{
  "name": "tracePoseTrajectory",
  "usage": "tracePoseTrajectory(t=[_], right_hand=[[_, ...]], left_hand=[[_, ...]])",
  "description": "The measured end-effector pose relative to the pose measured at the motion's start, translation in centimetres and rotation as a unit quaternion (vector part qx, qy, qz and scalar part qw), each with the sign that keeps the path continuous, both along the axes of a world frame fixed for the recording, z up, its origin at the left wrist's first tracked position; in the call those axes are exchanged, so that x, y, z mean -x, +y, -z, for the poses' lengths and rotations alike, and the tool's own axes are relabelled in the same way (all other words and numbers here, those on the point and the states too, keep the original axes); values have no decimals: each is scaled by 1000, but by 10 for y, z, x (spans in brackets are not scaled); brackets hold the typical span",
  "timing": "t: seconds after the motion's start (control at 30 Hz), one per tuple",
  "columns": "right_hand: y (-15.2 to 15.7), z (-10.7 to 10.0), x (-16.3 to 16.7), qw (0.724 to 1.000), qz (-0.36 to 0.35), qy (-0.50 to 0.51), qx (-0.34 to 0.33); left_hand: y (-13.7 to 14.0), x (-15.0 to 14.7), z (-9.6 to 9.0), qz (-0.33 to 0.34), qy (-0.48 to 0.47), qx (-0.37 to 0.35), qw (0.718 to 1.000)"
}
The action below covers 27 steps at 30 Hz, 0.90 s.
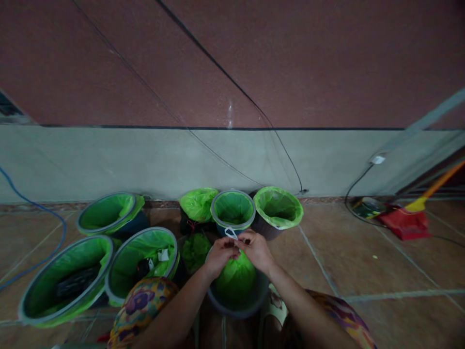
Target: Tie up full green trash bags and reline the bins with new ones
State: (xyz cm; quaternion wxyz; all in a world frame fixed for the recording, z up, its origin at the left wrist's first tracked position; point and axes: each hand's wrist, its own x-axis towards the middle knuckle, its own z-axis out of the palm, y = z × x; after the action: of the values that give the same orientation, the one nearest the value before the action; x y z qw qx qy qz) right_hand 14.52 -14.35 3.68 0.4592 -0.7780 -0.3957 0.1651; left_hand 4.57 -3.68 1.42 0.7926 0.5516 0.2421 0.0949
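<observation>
My left hand (221,257) and my right hand (256,249) meet above a round bin (238,310) between my feet. Both are closed, fingertips pinched together at the gathered neck of a green plastic bag (237,281). A white drawstring (230,233) rises in a small loop above the fingers, which close on its base. The bag sits inside the bin, its top drawn together. How the string runs between the fingers is hidden.
Several bins lined with green bags stand around, including a left one (103,213) and a right one (279,209) by the wall. A red dustpan (407,223) lies at right. A blue hose (64,232) crosses the floor at left; a black cable (348,198) runs near the dustpan.
</observation>
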Motion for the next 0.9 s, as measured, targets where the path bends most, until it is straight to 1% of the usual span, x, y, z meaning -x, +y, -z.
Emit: tracePoseTrajectory(t=[0.13, 0.17, 0.23, 0.27, 0.33, 0.4, 0.43, 0.5, 0.6, 0.7, 0.77, 0.83, 0.9], right_hand=[[2, 4, -1, 1000, 4, 2, 1], [2, 6, -2, 1000, 9, 12, 13], [2, 8, -3, 998, 9, 35, 57], [2, 8, -3, 996, -4, 46, 82], [0, 8, -5, 990, -51, 55, 120], [-3, 7, -7, 986, -91, 42, 132], [-4, 5, -8, 986, -95, 32, 131], [-6, 4, -11, 989, -75, 19, 124], [-7, 4, -16, 994, -32, 14, 108], [-8, 9, -18, 991, -52, 55, 113], [-10, 13, -19, 984, -68, 102, 131], [-11, 15, -18, 978, -72, 127, 149], [-12, 15, -19, 976, -71, 122, 165]], left_hand=[[-1, -3, 3, 14, -1, -92, 996], [-1, -4, 4, 14, -5, -106, 994], [0, -4, 5, 24, -10, -132, 991], [0, -4, 6, 29, -11, -145, 989], [1, -4, 8, 30, -9, -171, 985], [2, -4, 12, 23, -4, -191, 981], [2, -4, 13, 19, 1, -197, 980], [3, -4, 15, 12, 18, -200, 980], [3, -4, 12, -14, 45, -161, 986], [2, -3, 7, -50, 61, -100, 992], [2, -3, 6, -68, 60, -84, 992], [3, -2, 7, -75, 49, -105, 990], [5, -2, 8, -55, 37, -176, 982]])
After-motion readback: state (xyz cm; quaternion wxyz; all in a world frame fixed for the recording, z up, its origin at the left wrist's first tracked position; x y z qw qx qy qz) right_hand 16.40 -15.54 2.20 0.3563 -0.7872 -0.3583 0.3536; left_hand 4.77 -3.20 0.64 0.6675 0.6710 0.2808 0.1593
